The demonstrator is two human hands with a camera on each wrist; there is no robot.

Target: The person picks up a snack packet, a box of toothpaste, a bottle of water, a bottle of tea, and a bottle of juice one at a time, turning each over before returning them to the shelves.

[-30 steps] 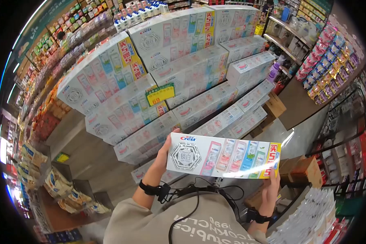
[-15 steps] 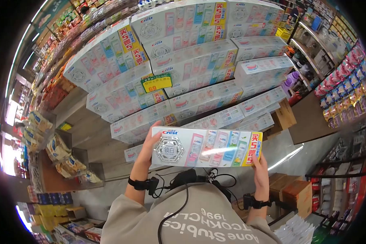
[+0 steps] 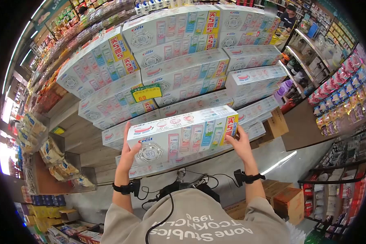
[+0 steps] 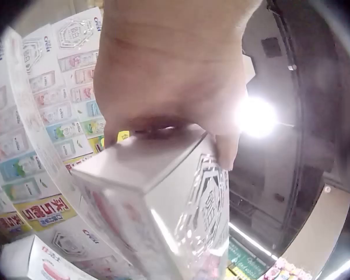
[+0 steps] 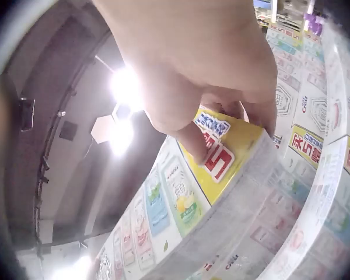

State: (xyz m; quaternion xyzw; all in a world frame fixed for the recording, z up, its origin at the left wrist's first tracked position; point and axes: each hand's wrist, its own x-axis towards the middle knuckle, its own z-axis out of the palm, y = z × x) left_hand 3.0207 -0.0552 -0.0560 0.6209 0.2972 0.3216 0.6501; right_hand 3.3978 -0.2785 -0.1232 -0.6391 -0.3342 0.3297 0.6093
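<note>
Both hands hold a long white Crest box (image 3: pixel 183 138) level in front of the stacked boxes. The left hand (image 3: pixel 127 156) grips its left end, thumb on the printed front. At the yellow right end, the right hand (image 3: pixel 240 144) has its thumb on the front panel. In the left wrist view the left hand (image 4: pixel 169 76) clasps the end of the box (image 4: pixel 186 192). The right wrist view has the right hand's thumb pressed on the yellow panel of the box (image 5: pixel 163 204), other fingers partly hidden behind it.
Tiered stacks of similar boxes (image 3: pixel 183 65) rise ahead, with a yellow price sign (image 3: pixel 147 94) on them. Bagged goods (image 3: pixel 63 168) stand at left, hanging packets (image 3: pixel 341 95) at right. Cardboard cartons (image 3: pixel 288 201) lie on the floor at lower right. A person (image 3: pixel 288 18) is at the far back.
Both hands have moved the box left and up toward the stack. It has tilted so its top face now shows.
</note>
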